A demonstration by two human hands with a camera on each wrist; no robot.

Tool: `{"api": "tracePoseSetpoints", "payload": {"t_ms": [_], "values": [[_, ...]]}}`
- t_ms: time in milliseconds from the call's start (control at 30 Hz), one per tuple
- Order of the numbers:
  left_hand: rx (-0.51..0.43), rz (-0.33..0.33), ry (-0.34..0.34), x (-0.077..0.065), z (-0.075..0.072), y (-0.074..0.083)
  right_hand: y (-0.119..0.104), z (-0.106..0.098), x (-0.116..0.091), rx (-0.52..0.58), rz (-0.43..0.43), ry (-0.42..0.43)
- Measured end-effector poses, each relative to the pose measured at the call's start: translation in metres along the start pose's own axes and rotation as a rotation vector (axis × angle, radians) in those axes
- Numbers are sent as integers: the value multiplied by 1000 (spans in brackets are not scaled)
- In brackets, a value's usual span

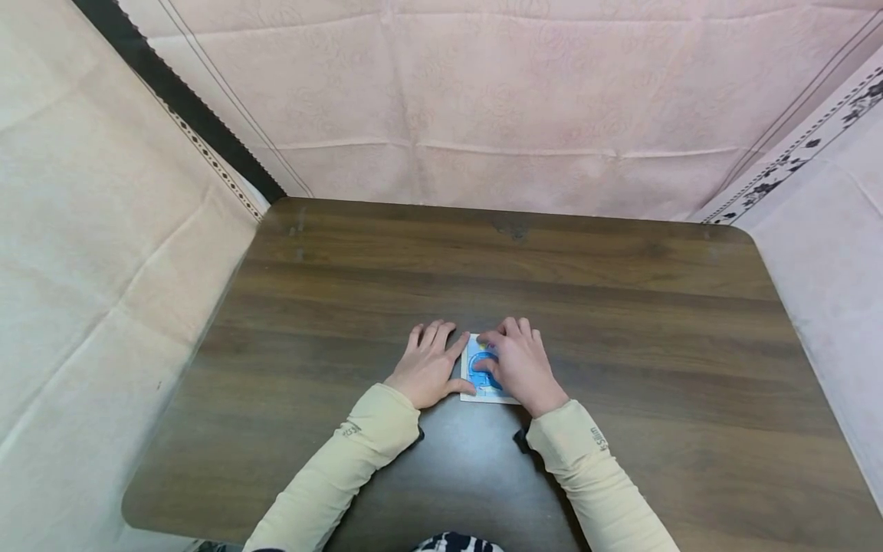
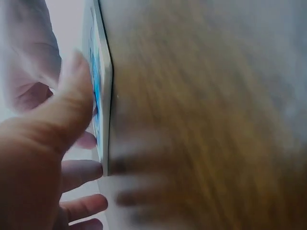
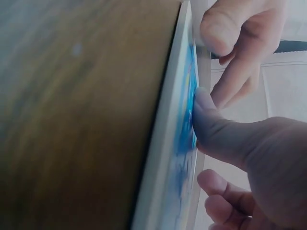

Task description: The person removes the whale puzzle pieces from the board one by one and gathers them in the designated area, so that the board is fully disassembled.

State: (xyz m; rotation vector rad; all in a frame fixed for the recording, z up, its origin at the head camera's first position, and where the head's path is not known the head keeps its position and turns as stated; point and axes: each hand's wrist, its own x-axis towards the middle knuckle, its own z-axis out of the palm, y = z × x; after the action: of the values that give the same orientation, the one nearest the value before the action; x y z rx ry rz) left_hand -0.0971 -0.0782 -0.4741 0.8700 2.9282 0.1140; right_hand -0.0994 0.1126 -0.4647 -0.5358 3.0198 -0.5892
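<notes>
A small flat board (image 1: 474, 374) with a white border and a blue picture lies on the wooden table, its thick pale edge visible in both wrist views. At its left side rests my left hand (image 1: 428, 372), fingers spread, with the thumb over the lower left corner and the index finger by the upper left edge. My right hand (image 1: 520, 368) covers the board's right part. Its thumb (image 3: 204, 103) touches the blue picture, and the index finger reaches toward the top, apart from the thumb. No separate object shows between them.
The brown wooden table (image 1: 310, 345) has rounded corners and extends well beyond the board on every side. Pale cloth hangs (image 1: 483, 100) stand behind it and along both sides. A dark strip (image 1: 186, 92) runs down the back left corner.
</notes>
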Motion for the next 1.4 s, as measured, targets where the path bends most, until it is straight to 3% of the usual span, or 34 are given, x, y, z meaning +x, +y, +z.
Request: {"api": "tracePoseSetpoints", "payload": {"t_ms": [433,667,833,1067,1400], "values": [[14,-24,-28,3,-2,-2,-6,-1,3,-126,-34,15],[26,-44,-48,4,-4,0,-8,-3,7,-128,-19,-9],[55,-57,-50,5,-4,3,-8,-3,10,-55,7,-41],[35,-63,-76,5,-4,5,-5,-3,14,139,78,-177],[8,-74,-96,5,-4,5,2,-1,18,205,94,-258]]}}
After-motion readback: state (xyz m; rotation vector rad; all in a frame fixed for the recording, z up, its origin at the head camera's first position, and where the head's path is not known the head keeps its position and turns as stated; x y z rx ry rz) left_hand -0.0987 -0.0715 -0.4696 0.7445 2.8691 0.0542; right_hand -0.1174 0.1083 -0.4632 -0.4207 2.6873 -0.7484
